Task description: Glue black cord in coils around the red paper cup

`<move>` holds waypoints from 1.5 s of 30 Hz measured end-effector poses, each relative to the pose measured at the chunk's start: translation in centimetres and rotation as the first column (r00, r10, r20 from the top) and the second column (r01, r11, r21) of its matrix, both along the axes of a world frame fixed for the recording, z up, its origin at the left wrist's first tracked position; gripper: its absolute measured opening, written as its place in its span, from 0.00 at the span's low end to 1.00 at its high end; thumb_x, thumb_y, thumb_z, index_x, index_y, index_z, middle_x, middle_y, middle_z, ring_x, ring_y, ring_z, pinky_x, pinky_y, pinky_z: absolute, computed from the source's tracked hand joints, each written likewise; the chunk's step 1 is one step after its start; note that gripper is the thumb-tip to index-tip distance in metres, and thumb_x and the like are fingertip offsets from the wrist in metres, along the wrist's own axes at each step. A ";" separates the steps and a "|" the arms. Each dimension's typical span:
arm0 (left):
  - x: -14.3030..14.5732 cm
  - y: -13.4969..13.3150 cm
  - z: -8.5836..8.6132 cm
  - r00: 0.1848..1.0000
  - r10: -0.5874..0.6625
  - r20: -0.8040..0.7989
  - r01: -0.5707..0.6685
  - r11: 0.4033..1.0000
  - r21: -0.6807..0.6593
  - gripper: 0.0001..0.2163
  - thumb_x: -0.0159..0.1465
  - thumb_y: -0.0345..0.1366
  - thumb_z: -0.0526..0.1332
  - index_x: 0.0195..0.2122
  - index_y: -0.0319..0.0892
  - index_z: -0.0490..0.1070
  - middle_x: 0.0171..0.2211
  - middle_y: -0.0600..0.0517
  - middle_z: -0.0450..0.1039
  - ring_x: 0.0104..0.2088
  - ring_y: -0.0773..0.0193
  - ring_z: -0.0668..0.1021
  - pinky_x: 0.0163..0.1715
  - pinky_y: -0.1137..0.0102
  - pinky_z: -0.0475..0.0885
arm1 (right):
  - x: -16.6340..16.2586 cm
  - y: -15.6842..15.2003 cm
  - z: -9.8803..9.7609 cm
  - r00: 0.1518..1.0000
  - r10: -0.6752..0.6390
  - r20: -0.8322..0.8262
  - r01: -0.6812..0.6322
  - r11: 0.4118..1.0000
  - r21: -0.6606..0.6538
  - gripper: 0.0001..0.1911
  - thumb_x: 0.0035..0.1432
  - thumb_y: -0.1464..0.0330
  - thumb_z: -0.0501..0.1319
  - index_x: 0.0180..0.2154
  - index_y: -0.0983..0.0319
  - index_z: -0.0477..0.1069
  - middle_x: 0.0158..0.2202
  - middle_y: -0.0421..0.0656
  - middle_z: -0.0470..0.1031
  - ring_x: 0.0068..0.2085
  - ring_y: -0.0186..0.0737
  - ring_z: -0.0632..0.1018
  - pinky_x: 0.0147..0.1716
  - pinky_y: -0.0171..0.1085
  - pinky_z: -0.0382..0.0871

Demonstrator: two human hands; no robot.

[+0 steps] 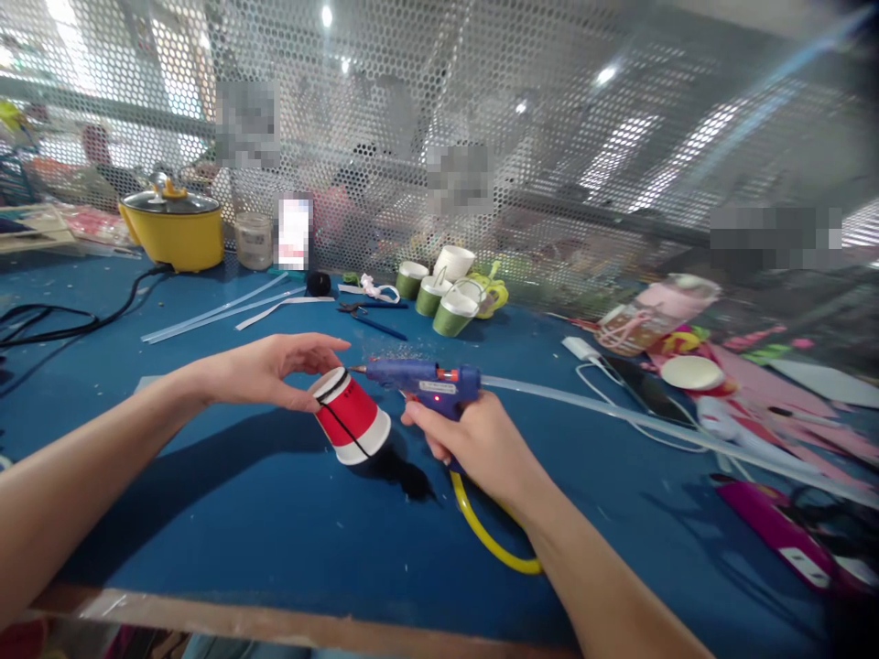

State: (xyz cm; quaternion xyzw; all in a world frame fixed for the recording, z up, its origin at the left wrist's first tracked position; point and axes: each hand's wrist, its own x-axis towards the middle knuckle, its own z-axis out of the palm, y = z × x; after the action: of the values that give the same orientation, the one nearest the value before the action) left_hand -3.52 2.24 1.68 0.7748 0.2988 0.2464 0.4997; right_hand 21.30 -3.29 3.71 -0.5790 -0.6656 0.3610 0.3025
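Observation:
In my left hand (285, 368) is a red and white paper cup (352, 423), tilted, with its narrower end toward my fingers. Black strips run around that end and down the cup's side. My right hand (467, 430) grips a blue hot glue gun (418, 380) by its handle. The gun's nozzle points left, close to the cup's upper end; whether they touch I cannot tell. A long clear glue stick (591, 401) sticks out of the gun's back. From the handle a yellow cord (491, 545) curves down behind my wrist.
Several green and white cups (457, 309) stand at the back. Pliers (355, 308), clear sticks (220, 309) and a black ball (319, 284) lie left of them. A yellow pot (175, 233) sits far left, a phone (645, 389) and purple tool (773, 531) on the right. A perforated screen rises behind.

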 end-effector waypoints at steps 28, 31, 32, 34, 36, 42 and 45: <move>-0.1 -0.4 1.0 0.994 0.071 -0.080 -0.060 0.990 0.131 0.28 0.52 0.33 0.63 0.54 0.42 0.58 0.41 0.48 0.69 0.42 0.60 0.72 0.46 0.61 0.68 | -0.4 4.5 -0.4 0.918 -0.191 0.348 0.062 0.935 0.348 0.10 0.50 0.64 0.62 0.21 0.60 0.66 0.27 0.41 0.69 0.32 0.38 0.72 0.32 0.35 0.63; 0.0 -0.5 0.9 0.993 0.075 -0.089 -0.062 0.988 0.138 0.28 0.52 0.33 0.63 0.55 0.41 0.58 0.40 0.48 0.69 0.42 0.59 0.72 0.45 0.61 0.67 | -3.5 1.4 0.3 0.910 0.099 0.402 -0.273 0.874 0.403 0.10 0.49 0.62 0.63 0.28 0.62 0.68 0.30 0.41 0.69 0.33 0.37 0.71 0.33 0.36 0.64; 0.0 -0.5 0.9 0.993 0.076 -0.095 -0.062 0.988 0.145 0.28 0.52 0.33 0.63 0.55 0.41 0.58 0.40 0.48 0.69 0.42 0.59 0.72 0.45 0.61 0.67 | -4.3 0.7 0.2 0.887 0.106 0.449 -0.311 0.855 0.414 0.12 0.46 0.62 0.66 0.26 0.62 0.67 0.30 0.42 0.68 0.33 0.39 0.70 0.34 0.37 0.64; 0.1 -0.5 0.9 0.991 0.079 -0.107 -0.061 0.985 0.162 0.28 0.52 0.34 0.62 0.55 0.41 0.58 0.40 0.48 0.69 0.42 0.59 0.72 0.45 0.61 0.67 | -5.3 -0.2 -0.3 0.863 0.085 0.498 -0.328 0.844 0.424 0.12 0.47 0.65 0.66 0.24 0.62 0.64 0.29 0.42 0.67 0.33 0.39 0.69 0.33 0.38 0.64; 0.1 -0.5 0.9 0.989 0.085 -0.117 -0.063 0.982 0.178 0.28 0.53 0.34 0.62 0.55 0.42 0.58 0.41 0.48 0.70 0.43 0.60 0.72 0.45 0.62 0.67 | -5.6 -0.4 -0.7 0.872 0.094 0.481 -0.321 0.851 0.416 0.11 0.50 0.70 0.63 0.23 0.61 0.60 0.28 0.41 0.65 0.31 0.37 0.68 0.31 0.36 0.63; 0.3 -0.8 1.0 0.987 0.059 -0.152 -0.020 0.969 0.248 0.23 0.53 0.34 0.62 0.52 0.42 0.62 0.48 0.47 0.67 0.46 0.59 0.71 0.47 0.64 0.66 | -4.9 -0.2 -0.5 0.934 0.189 0.303 -0.297 0.881 0.367 0.10 0.55 0.73 0.56 0.24 0.61 0.58 0.26 0.38 0.64 0.28 0.32 0.67 0.28 0.32 0.61; 0.7 -1.0 0.7 0.990 0.041 -0.137 0.001 0.956 0.294 0.25 0.52 0.36 0.64 0.51 0.43 0.62 0.47 0.47 0.64 0.46 0.59 0.70 0.47 0.66 0.66 | -4.7 -0.2 -0.5 0.938 0.190 0.289 -0.291 0.885 0.364 0.09 0.56 0.73 0.55 0.24 0.61 0.58 0.25 0.38 0.64 0.28 0.32 0.67 0.29 0.32 0.60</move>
State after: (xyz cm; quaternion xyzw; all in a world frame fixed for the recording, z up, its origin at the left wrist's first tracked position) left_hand -2.87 1.25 2.36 0.8528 0.3016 0.2375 0.3541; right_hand 16.59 -3.45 3.18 -0.4569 -0.8245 0.1776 0.2827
